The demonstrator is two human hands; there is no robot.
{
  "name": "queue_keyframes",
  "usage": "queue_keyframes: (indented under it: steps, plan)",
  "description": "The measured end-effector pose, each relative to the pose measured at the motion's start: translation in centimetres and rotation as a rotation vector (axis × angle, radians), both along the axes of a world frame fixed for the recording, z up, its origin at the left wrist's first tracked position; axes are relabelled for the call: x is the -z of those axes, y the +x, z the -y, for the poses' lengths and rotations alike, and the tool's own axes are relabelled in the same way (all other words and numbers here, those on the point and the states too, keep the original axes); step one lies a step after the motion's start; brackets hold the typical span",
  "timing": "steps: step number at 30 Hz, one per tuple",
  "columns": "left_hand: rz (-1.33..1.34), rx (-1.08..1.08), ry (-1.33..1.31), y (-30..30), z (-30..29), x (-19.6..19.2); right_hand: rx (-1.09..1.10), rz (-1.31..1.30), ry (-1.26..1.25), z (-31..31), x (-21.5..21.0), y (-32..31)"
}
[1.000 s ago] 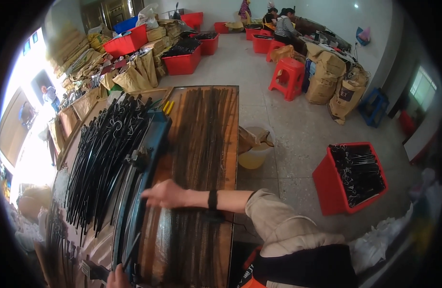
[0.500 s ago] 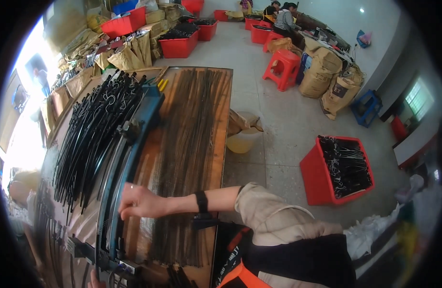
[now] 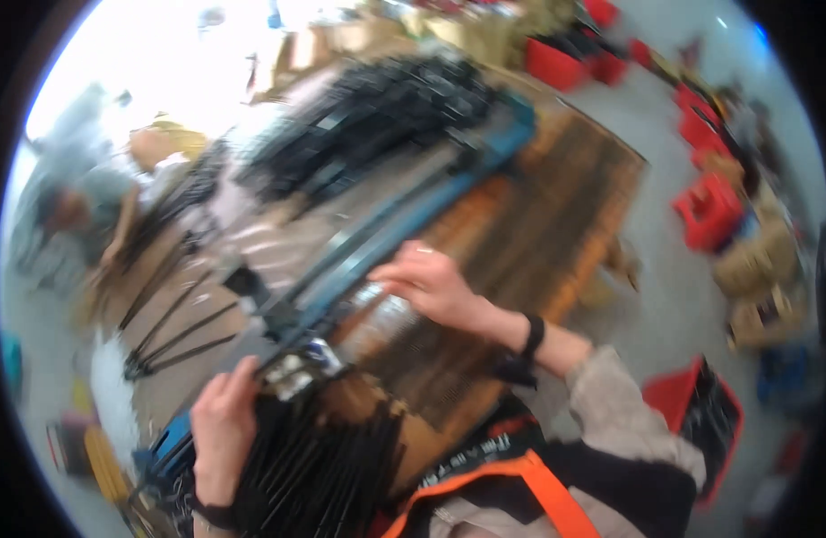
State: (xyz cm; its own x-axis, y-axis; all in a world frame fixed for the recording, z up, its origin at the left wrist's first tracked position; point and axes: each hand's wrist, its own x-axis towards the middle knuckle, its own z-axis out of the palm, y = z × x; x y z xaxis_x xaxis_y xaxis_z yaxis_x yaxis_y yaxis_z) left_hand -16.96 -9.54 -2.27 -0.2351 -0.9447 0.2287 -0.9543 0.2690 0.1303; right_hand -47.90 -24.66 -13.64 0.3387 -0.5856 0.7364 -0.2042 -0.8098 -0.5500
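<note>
A long blue metal rail fixture [image 3: 413, 222] runs slantwise over the wooden table, with a metal mechanism [image 3: 296, 372] at its near end. My right hand [image 3: 435, 289] hovers beside the rail on its right, fingers curled and pinched; blur hides anything thin between them. My left hand [image 3: 223, 426] is at the near end of the fixture, left of the mechanism, its fingers pressed together; what they hold, if anything, cannot be made out. Close to its right lies a bundle of black rods [image 3: 310, 471]. Long thin dark rods [image 3: 511, 287] cover the table right of the rail.
A heap of black rods with hooks [image 3: 377, 117] lies beyond the rail. Another person [image 3: 81, 211] is at the left with an arm toward more black rods. A red bin [image 3: 700, 421] stands on the floor at right, a red stool [image 3: 707, 211] farther back.
The view has swung left and downward, with blur. My left hand, barely visible before at the lower edge, now shows fully beside the mechanism. My right hand is still by the rail, nearer its near end.
</note>
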Motion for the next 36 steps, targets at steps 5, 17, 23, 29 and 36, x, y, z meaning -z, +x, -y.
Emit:
queue_keyframes:
  steps: [5,17,23,29,36]
  plan:
    - [-0.019,-0.058,-0.012,0.2,-1.2,0.3,-0.061,0.112,-0.059,-1.2,-1.2,2.5]
    - [-0.118,0.023,0.049,0.9,-2.1,0.0,-0.224,-0.094,0.549,-2.0,-2.8,1.5]
    - [0.017,0.072,0.011,-1.2,-2.1,-0.4,-0.397,-0.069,0.694,-2.6,-1.7,2.1]
    - [-0.024,0.090,-0.051,-0.6,-2.1,-0.3,-0.007,-0.009,-0.482,0.7,0.4,0.2]
    - [0.050,0.109,-0.125,-1.6,-1.5,0.6,-0.016,0.019,-0.444,0.5,0.5,0.8]
